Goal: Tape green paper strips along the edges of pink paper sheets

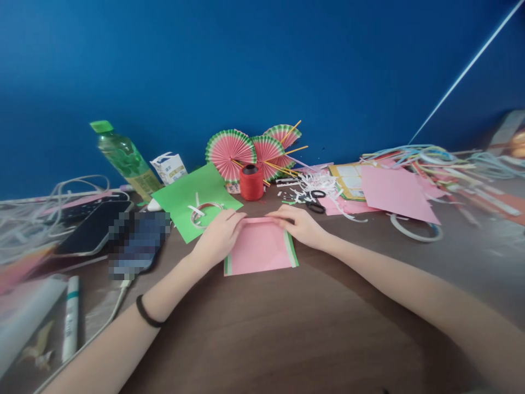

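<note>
A pink sheet of paper [260, 249] with green and white strips along its left and right sides lies on the brown table [295, 328]. Its far edge is folded over in a narrow band. My left hand [221, 232] grips the far left corner of that fold, fingers closed on it. At the far right corner, my right hand [298, 223] pinches the same fold between thumb and fingers. Just beyond the hands stands a spool of red thread [251, 185]. Behind it, pleated watermelon-patterned paper fans [230, 152] on sticks lean at the blue wall.
Left are a green paper sheet [180, 200] with a tape roll, a green bottle [127, 158], a phone [141, 241] on a cable and a marker [71, 317]. Right are black scissors [315, 201], paper scraps, pink sheets [396, 191] and another tape roll [416, 230].
</note>
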The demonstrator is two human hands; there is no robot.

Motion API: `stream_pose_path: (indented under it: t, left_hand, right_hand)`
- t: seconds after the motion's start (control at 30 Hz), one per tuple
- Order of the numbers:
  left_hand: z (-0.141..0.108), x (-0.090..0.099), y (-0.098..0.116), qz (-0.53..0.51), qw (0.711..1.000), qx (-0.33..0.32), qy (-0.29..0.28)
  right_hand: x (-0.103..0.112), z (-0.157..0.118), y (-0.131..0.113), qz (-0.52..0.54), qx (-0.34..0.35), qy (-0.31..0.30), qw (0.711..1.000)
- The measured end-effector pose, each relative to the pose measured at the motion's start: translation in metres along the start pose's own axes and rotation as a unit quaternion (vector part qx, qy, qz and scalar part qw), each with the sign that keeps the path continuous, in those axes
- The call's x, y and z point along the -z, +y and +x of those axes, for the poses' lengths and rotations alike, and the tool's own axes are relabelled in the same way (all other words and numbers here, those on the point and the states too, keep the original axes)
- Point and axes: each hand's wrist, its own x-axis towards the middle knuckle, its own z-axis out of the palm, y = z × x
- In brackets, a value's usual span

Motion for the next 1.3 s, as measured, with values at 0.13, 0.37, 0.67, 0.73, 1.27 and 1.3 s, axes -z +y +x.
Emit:
stream_pose_path:
  t: [0.13,0.37,0.67,0.73,1.27,1.3]
  left_hand:
    - [0.003,0.006,-0.006,-0.046,0.999,0.003,0.006]
    - [0.002,0.019,-0.005,-0.033,0.998,-0.006,0.058]
    - [0.0,0.031,0.003,0.096,0.988,-0.062,0.106]
    - [0.001,0.032,0.004,0.14,0.986,-0.078,0.057]
    - [0.005,0.022,-0.008,-0.197,0.947,0.106,-0.232]
    - [0.005,0.02,-0.011,-0.213,0.942,0.113,-0.234]
  right_hand:
    - [0.004,0.003,0.001,0.01,-0.006,0.026,1.0]
    - [0.014,0.007,-0.001,-0.031,0.016,0.129,0.991]
    - [0.027,0.003,-0.01,-0.17,0.066,0.14,0.973]
    - [0.029,0.004,-0.005,-0.183,0.083,0.091,0.975]
    - [0.025,0.007,0.008,0.085,-0.102,-0.195,0.972]
    - [0.024,0.007,0.008,0.09,-0.103,-0.19,0.972]
